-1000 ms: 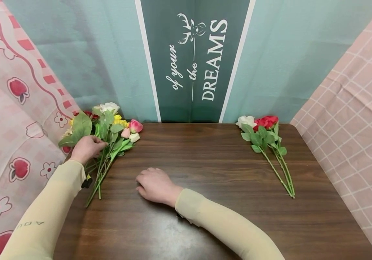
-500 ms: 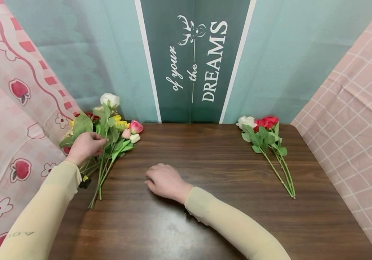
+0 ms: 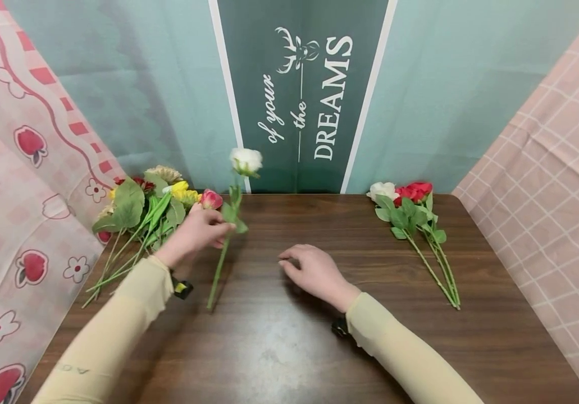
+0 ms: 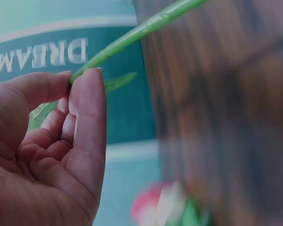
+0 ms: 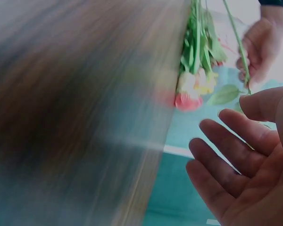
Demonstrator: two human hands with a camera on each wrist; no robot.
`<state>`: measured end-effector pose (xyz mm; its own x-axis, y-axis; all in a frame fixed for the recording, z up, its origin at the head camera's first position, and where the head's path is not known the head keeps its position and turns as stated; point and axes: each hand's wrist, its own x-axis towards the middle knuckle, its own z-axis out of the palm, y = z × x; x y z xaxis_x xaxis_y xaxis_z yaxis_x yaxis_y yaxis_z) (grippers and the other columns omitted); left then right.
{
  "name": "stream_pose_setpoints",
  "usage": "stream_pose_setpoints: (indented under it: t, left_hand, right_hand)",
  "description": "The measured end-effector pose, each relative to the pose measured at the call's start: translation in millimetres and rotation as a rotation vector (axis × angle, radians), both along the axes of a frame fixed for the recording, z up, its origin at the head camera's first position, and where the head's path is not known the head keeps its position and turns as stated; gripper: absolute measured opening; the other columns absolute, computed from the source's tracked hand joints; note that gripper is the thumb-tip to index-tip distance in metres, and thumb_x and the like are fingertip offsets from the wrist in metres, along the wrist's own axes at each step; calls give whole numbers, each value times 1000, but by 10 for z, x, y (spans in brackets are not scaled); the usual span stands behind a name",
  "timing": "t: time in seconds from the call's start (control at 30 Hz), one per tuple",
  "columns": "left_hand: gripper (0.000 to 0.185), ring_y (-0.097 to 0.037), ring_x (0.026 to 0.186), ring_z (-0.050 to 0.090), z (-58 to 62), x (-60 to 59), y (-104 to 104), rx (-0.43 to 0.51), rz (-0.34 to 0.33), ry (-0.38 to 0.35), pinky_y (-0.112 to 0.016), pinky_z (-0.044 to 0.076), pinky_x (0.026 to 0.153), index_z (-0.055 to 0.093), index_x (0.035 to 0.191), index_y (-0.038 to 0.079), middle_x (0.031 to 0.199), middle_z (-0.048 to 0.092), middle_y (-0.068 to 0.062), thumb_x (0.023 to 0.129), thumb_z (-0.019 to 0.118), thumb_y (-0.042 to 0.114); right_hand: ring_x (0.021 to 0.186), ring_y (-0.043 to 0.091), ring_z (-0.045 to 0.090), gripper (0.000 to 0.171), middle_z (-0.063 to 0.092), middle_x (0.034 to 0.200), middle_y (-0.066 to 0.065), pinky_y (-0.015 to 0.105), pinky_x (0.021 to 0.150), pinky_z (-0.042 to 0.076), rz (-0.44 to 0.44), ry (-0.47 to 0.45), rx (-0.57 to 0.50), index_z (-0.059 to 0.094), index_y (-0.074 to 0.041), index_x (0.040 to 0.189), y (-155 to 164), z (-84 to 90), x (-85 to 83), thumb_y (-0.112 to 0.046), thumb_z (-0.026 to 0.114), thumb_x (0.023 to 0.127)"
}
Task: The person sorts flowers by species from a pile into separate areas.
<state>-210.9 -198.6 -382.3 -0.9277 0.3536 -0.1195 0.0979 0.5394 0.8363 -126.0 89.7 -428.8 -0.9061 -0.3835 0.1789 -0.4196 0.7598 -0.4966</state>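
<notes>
My left hand (image 3: 195, 235) pinches the green stem of a white rose (image 3: 246, 161) between thumb and fingertips, as the left wrist view (image 4: 61, 127) also shows. The rose stands nearly upright, its bloom at the top and its stem end slanting down over the table. My right hand (image 3: 314, 272) is over the middle of the table, holding nothing; in the right wrist view its fingers (image 5: 226, 160) are spread and relaxed. Left of the rose lies a mixed pile of flowers (image 3: 153, 210) with yellow, pink and dark red blooms, partly hidden behind my left hand.
On the right of the wooden table (image 3: 279, 348) lie a white rose (image 3: 382, 191) and red roses (image 3: 414, 192), stems toward me. A teal curtain (image 3: 168, 84) stands behind the table's back edge, with pink patterned cloths (image 3: 31, 224) at the sides.
My left hand has lifted the white rose out of the pile and carried it right. My right hand has slid right across the table. The roses on the right have stayed put.
</notes>
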Motion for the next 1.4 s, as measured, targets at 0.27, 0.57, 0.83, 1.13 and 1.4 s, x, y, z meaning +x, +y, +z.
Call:
stream_pose_setpoints:
  t: [0.27,0.57,0.83,1.13,1.4]
  left_hand:
    - [24,-22,72,71,-422,154,932,348,24,-104,-44,62,75,67,94,1,84,69,-13,97,74,24]
    - [20,-21,71,69,-510,266,1369,590,67,-143,-42,62,75,65,95,0,83,68,-12,99,71,18]
    - [19,-18,76,67,-513,266,1466,659,83,-127,-34,62,73,65,99,-2,87,68,-11,98,71,16]
    - [17,-18,75,68,-537,252,1551,678,62,-140,-34,62,73,66,102,-2,87,69,-10,98,71,14]
    - [21,-27,85,71,-540,300,1598,656,10,-88,-38,62,79,66,114,-4,103,70,-21,100,67,13]
  right_hand:
    - [98,10,65,23,72,111,-9,39,86,53,-118,-134,-208,78,-18,113,354,56,125,-33,67,100]
    - [69,27,68,18,72,83,2,36,62,57,-133,-383,-420,76,-12,105,386,-17,178,-28,73,96]
    - [70,26,69,13,71,79,10,42,65,61,-132,-464,-589,72,-1,98,392,-104,167,-14,74,95]
    - [65,22,68,14,70,76,6,45,60,60,-191,-424,-597,69,0,100,441,-143,142,-12,73,94]
    - [69,28,70,12,73,85,12,46,63,60,-218,-334,-577,69,-1,103,556,-79,95,-11,70,96]
